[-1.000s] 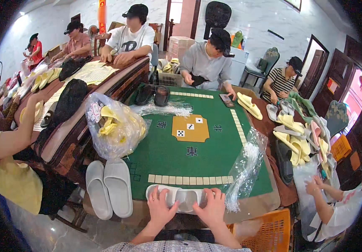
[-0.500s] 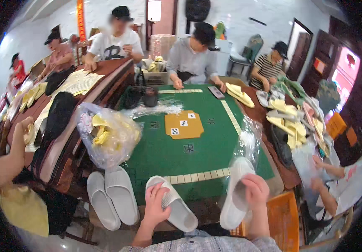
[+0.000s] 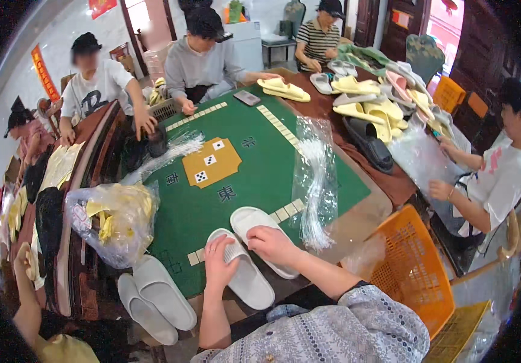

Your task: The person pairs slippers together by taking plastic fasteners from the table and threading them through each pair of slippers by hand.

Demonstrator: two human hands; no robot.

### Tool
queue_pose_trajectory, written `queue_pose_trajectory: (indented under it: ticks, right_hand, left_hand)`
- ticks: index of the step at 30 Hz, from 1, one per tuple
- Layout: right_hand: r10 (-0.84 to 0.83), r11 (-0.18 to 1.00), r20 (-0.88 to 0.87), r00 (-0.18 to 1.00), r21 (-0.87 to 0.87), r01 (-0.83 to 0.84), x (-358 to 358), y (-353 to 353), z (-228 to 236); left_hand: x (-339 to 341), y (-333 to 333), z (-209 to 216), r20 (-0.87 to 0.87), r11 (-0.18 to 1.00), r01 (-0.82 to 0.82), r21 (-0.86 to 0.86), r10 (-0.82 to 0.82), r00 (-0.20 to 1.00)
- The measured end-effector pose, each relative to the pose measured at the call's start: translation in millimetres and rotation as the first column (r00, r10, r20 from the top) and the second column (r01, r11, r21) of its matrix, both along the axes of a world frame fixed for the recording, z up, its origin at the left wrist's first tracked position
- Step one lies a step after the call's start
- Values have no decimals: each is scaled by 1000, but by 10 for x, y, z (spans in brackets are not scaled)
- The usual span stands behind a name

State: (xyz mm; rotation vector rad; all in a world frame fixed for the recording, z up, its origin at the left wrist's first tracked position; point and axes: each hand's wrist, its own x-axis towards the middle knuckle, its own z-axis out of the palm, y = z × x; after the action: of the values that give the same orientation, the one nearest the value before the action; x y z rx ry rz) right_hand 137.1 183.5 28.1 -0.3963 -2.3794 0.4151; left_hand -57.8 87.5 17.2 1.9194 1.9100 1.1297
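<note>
Two light grey slippers lie side by side at the near edge of the green mat. On the strap of the left slipper is my left hand, its fingers curled over the top. My right hand grips the right slipper near the strap's opening, with fingers bent together. Just left of them, another grey pair, an outer slipper and an inner slipper, rests at the table edge. A clear bag of white ties lies beyond my right hand.
A clear bag of yellow pieces sits left. Yellow, grey and pink slippers form a pile at the far right, beside a dark slipper. An orange basket stands near my right arm. Several co-workers sit around the tables.
My right hand has brought its slipper leftward, beside the one under my left hand. The view has turned right. A co-worker in white now reaches toward dark items on the table.
</note>
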Motion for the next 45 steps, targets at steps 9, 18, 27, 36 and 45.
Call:
queue_pose_trajectory:
  ticks: [9,18,27,36,45]
  right_hand:
    - [-393,917,-124,911,26,399,944,-243,54]
    - [-770,637,51,637,-15,771,1821,-156,244]
    - [-781,551,243,575,-164,818,1573,-122,126]
    - [-802,465,241,547,-323,824,1495,-48,62]
    - [-754,314,94,650,-817,483,1767,-82,-58]
  left_hand:
    - [1,50,-94,73,997,-39,64,34,997]
    - [-18,35,-93,76,998,-46,37,43,996]
    - [9,18,-102,92,997,-66,28,63,994]
    - [22,15,-60,108,998,-66,24,63,992]
    - [23,24,-64,89,997,-72,14,70,994]
